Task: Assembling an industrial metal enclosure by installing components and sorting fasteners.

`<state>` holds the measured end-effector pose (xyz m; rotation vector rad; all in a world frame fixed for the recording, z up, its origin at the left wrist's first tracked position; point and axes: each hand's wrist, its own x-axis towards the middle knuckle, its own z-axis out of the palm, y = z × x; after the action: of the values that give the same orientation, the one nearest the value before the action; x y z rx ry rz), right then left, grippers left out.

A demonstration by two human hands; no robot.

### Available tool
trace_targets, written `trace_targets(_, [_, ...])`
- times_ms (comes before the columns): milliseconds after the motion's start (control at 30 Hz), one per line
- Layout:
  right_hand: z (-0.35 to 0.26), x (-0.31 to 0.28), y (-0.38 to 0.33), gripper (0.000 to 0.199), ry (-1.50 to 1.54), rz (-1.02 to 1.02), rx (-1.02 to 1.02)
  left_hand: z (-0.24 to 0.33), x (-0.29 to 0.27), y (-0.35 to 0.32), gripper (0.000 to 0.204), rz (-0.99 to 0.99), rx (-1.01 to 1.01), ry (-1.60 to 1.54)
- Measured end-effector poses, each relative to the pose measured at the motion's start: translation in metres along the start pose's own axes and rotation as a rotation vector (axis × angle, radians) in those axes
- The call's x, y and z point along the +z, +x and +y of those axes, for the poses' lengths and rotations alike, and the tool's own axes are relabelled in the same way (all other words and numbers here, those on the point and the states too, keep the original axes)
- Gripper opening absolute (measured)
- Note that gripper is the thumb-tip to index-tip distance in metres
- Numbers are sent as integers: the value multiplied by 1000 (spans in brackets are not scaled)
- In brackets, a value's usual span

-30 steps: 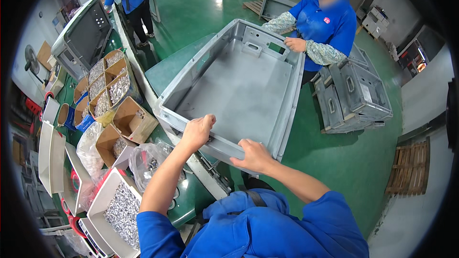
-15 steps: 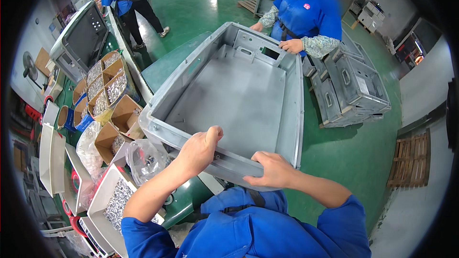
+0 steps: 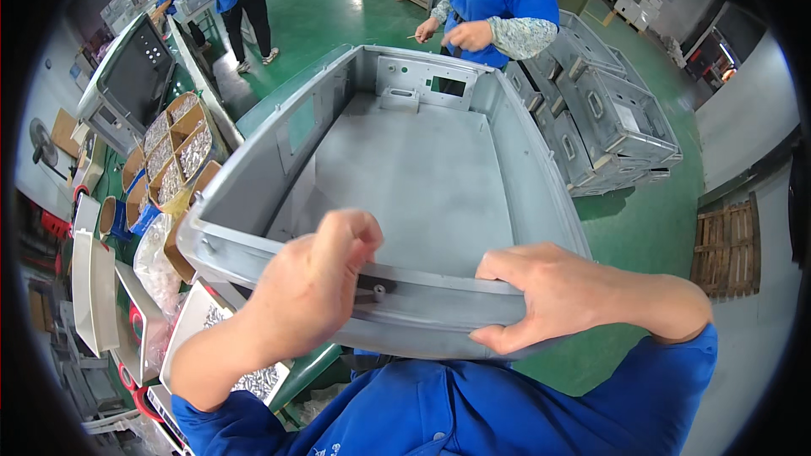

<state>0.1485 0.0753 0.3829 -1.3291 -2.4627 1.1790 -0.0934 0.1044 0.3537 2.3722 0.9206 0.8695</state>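
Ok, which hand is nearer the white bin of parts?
Left: the left hand is right of the bin; the right hand, holding the gray tray, is farther right.

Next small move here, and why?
Probably firm up the left hand on the large, open-topped grey metal box: its fingers curl at the near rim, hold unclear, while the right hand grips that rim and the blue-shirted co-worker's hands appear off the far rim.
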Motion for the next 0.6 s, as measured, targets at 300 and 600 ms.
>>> trace_targets(300, [-28,-63,3,41,-71,171,-60,23,-36,57,12,223,111,184])
trace_targets(600, [-25,-134,20,61,-413,343,-191,22,-70,147,13,332,-12,387])
